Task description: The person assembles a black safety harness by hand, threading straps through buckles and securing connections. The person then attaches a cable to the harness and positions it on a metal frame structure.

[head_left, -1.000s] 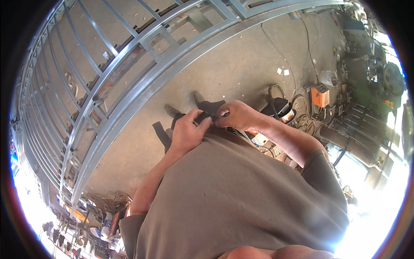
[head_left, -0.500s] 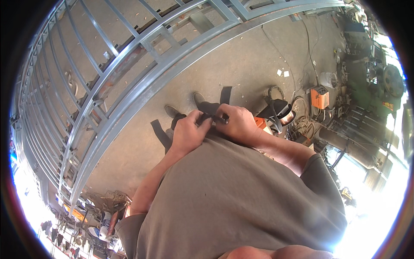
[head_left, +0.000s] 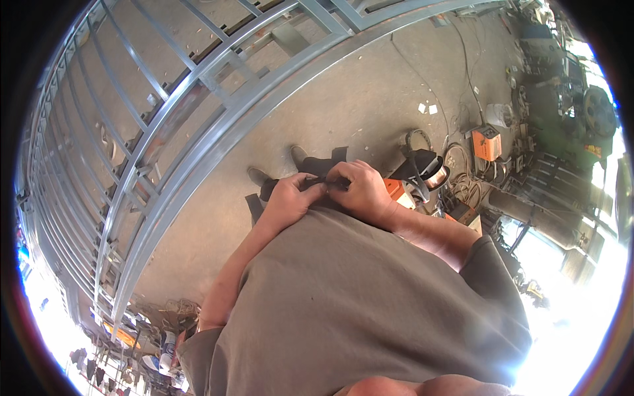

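At my waist my two hands meet over a dark strap (head_left: 318,180) that runs between them. My left hand (head_left: 290,198) pinches its left part, thumb pointing inward. Closed round the strap's right part is my right hand (head_left: 360,190), its fingers curled and knuckles up. The fingers hide most of the strap, and whether a buckle is there I cannot tell. A dark flat band end (head_left: 254,207) hangs beside my left forearm, and another dark band end (head_left: 339,154) shows beyond my right hand. Below are my shoes (head_left: 259,176) on the floor.
A large welded metal frame with curved bars (head_left: 218,132) spans the left and far side. To the right lie a dark welding helmet (head_left: 422,165), an orange box-shaped machine (head_left: 487,143), coiled cables (head_left: 465,188) and a gas cylinder (head_left: 531,214). White scraps (head_left: 432,109) dot the concrete floor.
The dark band ends beside my legs have drawn in and show less. My hands stay together on the strap, the fingers slightly shifted. The surroundings have moved slightly in view.
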`<state>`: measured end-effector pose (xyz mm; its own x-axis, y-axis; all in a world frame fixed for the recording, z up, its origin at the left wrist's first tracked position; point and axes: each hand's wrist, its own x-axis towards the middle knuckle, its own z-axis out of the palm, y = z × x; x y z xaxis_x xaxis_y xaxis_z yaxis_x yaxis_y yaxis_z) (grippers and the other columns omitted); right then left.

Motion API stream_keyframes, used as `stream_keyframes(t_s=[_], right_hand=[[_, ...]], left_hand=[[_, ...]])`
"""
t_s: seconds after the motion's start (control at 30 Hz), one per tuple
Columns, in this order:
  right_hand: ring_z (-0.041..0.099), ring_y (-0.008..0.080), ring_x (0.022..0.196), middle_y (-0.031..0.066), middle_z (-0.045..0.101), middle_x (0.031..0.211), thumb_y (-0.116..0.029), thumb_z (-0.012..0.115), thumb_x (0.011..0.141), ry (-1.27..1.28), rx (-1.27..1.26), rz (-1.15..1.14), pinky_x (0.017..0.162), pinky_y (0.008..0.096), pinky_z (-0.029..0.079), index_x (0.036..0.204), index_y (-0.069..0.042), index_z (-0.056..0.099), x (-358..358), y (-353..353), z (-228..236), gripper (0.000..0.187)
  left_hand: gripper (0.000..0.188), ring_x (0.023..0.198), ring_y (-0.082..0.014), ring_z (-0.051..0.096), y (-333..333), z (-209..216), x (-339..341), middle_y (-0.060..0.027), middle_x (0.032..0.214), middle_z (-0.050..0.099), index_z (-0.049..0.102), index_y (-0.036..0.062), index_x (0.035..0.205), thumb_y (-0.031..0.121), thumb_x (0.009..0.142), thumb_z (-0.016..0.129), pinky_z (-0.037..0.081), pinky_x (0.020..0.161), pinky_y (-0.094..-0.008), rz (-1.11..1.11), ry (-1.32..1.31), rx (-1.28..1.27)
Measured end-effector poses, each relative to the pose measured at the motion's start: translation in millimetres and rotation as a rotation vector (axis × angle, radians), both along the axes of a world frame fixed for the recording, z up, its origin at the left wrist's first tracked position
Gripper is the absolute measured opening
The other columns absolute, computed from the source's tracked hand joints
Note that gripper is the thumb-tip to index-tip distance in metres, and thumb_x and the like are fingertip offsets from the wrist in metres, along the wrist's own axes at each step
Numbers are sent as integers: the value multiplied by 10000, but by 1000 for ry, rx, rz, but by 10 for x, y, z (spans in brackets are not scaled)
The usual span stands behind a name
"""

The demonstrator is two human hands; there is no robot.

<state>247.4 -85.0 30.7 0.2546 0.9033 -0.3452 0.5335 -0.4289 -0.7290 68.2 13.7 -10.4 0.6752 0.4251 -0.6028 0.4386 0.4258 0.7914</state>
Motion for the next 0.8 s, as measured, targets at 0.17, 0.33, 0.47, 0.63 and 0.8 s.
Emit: stream_keyframes(t_s=[0.17, 0.33, 0.47, 0.63, 0.8], right_hand=[[654, 328, 877, 108, 715, 852, -151, 755, 775, -59, 72, 51, 815, 444, 536, 889, -73, 706, 134, -77, -3, 147], [695, 293, 928, 119, 740, 902, -160, 752, 825, 165, -21, -99, 852, 395, 547, 953, -58, 732, 248, -140, 16, 165], [666, 131, 925, 56, 733, 951, -150, 744, 912, 516, -181, -204, 851, 295, 532, 1022, -10, 730, 388, -178, 33, 179], [650, 115, 979, 39, 724, 1037, -144, 698, 939, 816, -246, -340, 892, 279, 518, 1107, 9, 723, 617, -154, -60, 228], [635, 125, 883, 49, 715, 958, -193, 692, 946, 708, -234, -17, 806, 281, 512, 1221, -13, 713, 742, -105, -191, 330]], left_hand=[[378, 899, -125, 677, -31, 2, 164, -100, 978, 760, 721, -43, 1123, 257, 898, 762, 532, 821, -297, -20, 47, -31], [351, 796, -107, 656, -102, 53, 293, -91, 862, 737, 712, -44, 1099, 239, 892, 733, 538, 745, -301, 26, 55, 65], [335, 720, -90, 623, -156, 65, 360, -86, 799, 706, 702, -45, 1082, 221, 880, 725, 531, 682, -297, 53, 57, 119], [290, 714, -74, 602, -185, 54, 370, -38, 799, 698, 702, -36, 1073, 187, 892, 736, 524, 666, -287, 115, -6, 116], [275, 721, -56, 590, -237, 63, 370, -5, 805, 694, 706, -33, 1078, 175, 903, 741, 517, 661, -268, 123, -35, 112]])
